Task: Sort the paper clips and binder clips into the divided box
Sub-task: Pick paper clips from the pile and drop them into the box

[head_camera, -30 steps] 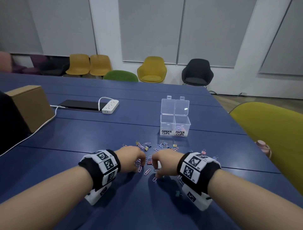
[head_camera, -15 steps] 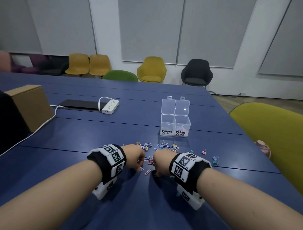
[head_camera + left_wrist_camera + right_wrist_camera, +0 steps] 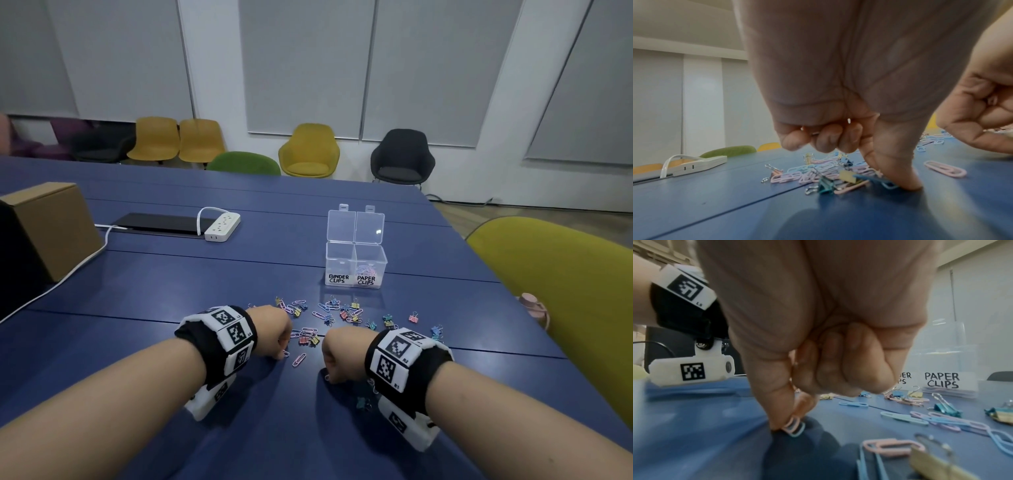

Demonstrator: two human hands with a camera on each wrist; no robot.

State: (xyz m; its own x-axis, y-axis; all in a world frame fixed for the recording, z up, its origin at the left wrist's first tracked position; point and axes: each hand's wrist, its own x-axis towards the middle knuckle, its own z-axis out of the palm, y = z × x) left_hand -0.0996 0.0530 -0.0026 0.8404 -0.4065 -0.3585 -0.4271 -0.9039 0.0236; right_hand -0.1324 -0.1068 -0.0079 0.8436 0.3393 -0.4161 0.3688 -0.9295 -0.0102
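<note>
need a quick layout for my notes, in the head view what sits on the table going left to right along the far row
cardboard box → black flat device → white power strip → clear divided box, its BINDER CLIPS compartment left of its PAPER CLIPS compartment.

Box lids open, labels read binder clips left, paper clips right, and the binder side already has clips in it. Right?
Not quite. In the head view the box is open and labelled as you say, but the clips inside sit in the paper clips side; the binder side looks empty.

One box (image 3: 355, 265) with two compartments; before it, dozens of loose clips (image 3: 329, 317), too many and too small to count. Two hands (image 3: 272, 330).
</note>
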